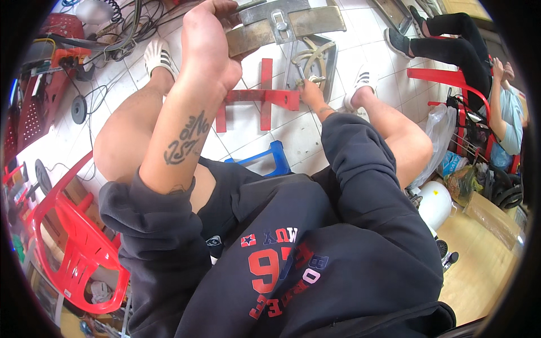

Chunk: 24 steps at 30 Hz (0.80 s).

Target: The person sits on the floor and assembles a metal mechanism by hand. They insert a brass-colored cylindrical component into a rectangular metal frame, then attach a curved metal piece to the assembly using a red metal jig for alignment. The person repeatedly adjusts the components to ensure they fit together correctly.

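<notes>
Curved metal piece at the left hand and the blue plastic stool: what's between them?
In the head view, the red frame lies between the curved metal piece and the blue plastic stool, with white floor tiles showing around it.

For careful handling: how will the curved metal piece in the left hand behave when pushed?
The metal piece is likely stiff: it looks like solid plate. It may feel heavy, being metal, and perhaps slippery, its surface looking smooth.
</notes>
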Available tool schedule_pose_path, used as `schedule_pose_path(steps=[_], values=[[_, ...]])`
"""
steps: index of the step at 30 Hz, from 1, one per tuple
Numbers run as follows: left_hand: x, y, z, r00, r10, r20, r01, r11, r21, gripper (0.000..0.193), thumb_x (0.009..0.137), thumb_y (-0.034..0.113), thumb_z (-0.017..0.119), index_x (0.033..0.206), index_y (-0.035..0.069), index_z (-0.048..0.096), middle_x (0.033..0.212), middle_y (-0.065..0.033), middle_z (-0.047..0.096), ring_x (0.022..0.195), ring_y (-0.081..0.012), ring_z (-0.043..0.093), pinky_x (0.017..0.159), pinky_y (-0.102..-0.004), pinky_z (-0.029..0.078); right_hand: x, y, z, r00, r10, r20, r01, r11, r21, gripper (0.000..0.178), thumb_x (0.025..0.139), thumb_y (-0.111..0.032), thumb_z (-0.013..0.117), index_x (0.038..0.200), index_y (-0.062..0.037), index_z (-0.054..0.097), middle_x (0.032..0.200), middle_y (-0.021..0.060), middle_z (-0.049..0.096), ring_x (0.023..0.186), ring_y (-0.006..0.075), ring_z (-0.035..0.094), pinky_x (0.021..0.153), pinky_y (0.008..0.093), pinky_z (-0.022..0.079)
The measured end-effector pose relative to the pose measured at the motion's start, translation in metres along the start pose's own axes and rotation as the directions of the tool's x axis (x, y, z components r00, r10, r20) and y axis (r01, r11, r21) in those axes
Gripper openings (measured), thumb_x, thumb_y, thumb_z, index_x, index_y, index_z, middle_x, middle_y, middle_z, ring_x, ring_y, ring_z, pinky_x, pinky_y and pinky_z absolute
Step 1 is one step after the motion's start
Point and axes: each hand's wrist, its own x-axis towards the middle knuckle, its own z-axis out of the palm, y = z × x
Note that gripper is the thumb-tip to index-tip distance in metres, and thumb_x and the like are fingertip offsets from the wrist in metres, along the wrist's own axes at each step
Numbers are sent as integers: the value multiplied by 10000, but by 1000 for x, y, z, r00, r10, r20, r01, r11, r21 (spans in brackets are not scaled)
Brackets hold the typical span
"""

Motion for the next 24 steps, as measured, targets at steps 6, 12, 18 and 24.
schedule_pose_path(steps=[6, 12, 18, 24], values=[[-10, 8, 10, 1000, -22, -22, 23, 999, 35, 302, 947, 200, 365, 1034, 82, 629, 1024, -51, 591, 922, -248, 624, 774, -458, 507, 14, 0, 17, 996, -75, -54, 79, 994, 73, 304, 918, -232, 620, 1100, 11, 639, 969, 246, 689, 947, 422, 649, 825, 473, 501], [0, 4, 12, 993, -92, 76, 90, 996, 25, 289, 945, 236, 389, 1021, 99, 631, 971, -34, 640, 827, -194, 643, 636, -388, 525, 54, 5, -45, 982, 161, -99, -74, 810, 582, 333, 1001, -305, 476, 1090, 4, 562, 903, 163, 681, 817, 287, 689, 695, 434, 520], [-8, 12, 22, 990, -114, 84, 113, 993, 17, 175, 922, 274, 491, 907, 164, 627, 768, 33, 633, 588, -111, 576, 473, -271, 427, 59, -89, -268, 998, 66, 16, -52, 590, 806, 345, 1038, -378, 413, 1150, -56, 465, 858, 120, 661, 604, 156, 589, 517, 301, 508], [0, 3, 22, 992, 24, 123, -33, 997, 68, 143, 897, 223, 572, 908, 102, 648, 734, 2, 611, 571, -128, 575, 472, -282, 433, -66, -179, -388, 893, -428, -137, 417, 673, 611, 338, 1030, -318, 520, 1068, -31, 694, 635, 9, 593, 485, 30, 432, 425, 197, 322]])
